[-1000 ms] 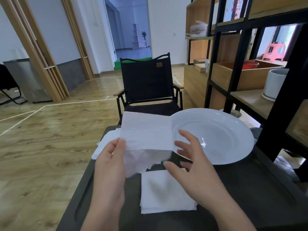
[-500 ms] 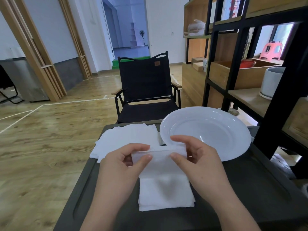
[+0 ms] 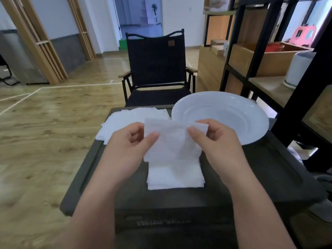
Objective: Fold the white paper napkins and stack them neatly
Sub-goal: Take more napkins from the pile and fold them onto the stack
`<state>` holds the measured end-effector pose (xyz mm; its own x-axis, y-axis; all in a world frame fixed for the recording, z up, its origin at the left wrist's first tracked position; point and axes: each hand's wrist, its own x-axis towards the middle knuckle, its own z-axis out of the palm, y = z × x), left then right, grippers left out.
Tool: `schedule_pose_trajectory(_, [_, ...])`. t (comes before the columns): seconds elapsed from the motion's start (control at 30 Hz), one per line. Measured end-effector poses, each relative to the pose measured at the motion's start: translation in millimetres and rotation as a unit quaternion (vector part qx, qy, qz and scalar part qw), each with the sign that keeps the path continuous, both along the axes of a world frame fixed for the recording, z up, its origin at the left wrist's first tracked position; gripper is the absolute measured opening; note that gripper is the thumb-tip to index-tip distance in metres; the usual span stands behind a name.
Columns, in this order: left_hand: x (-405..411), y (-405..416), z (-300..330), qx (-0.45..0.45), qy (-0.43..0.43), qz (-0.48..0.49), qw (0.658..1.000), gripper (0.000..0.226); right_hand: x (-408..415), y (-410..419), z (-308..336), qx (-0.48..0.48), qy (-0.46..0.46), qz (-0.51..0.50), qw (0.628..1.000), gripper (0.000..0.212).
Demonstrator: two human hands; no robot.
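Napkins in three lots sit across the middle of the frame. Left of centre, a loose pile of unfolded napkins (image 3: 129, 121) lies on the far left corner of the dark table (image 3: 269, 177). Next, the left hand (image 3: 129, 150) pinches the left edge of a folded napkin (image 3: 172, 141) between thumb and curled fingers — held just above the table. Directly below it, at frame centre, the stack of folded napkins (image 3: 175, 177) rests flat on the table. The right hand (image 3: 219, 146) pinches the same napkin's right edge, thumb on top, fingers curled behind. Right of centre, a white plate (image 3: 233, 112) stands on the table — beside the pile.
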<state>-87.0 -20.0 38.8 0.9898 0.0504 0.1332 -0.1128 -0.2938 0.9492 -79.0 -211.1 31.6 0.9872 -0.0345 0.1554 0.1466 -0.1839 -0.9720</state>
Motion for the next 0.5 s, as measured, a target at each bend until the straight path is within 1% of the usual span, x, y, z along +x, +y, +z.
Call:
schedule_pose_trajectory(0.07, [1, 1, -4, 0.002, 0.023, 0.039, 0.999, 0.013, 1, 0, -1, 0.011, 0.028, -0.004, 1.0, 0.006])
schedule_pose_trajectory(0.13, [5, 3, -10, 0.015, 0.041, 0.082, 0.996, 0.019, 2, 0, -2, -0.01, 0.068, 0.006, 0.998, 0.011])
schedule_pose_trajectory(0.2, [8, 6, -15, 0.043, 0.073, 0.09, 0.992, 0.023, 3, -1, -5, -0.061, 0.09, 0.003, 0.994, 0.024])
schedule_pose_trajectory(0.27, [9, 7, -19, 0.091, 0.117, 0.073, 0.986, 0.029, 4, -2, -9, -0.124, 0.087, -0.024, 0.988, 0.035])
schedule_pose_trajectory(0.3, [9, 7, -20, 0.115, 0.14, 0.071, 0.981, 0.03, 5, -1, -12, -0.148, 0.084, -0.038, 0.985, 0.038])
schedule_pose_trajectory(0.37, [8, 5, -21, 0.154, 0.166, 0.078, 0.971, 0.028, 6, 0, -17, -0.194, 0.088, -0.054, 0.976, 0.037])
schedule_pose_trajectory(0.5, [8, 2, -22, 0.235, 0.19, 0.093, 0.949, 0.027, 8, 2, -27, -0.294, 0.087, -0.068, 0.949, 0.036])
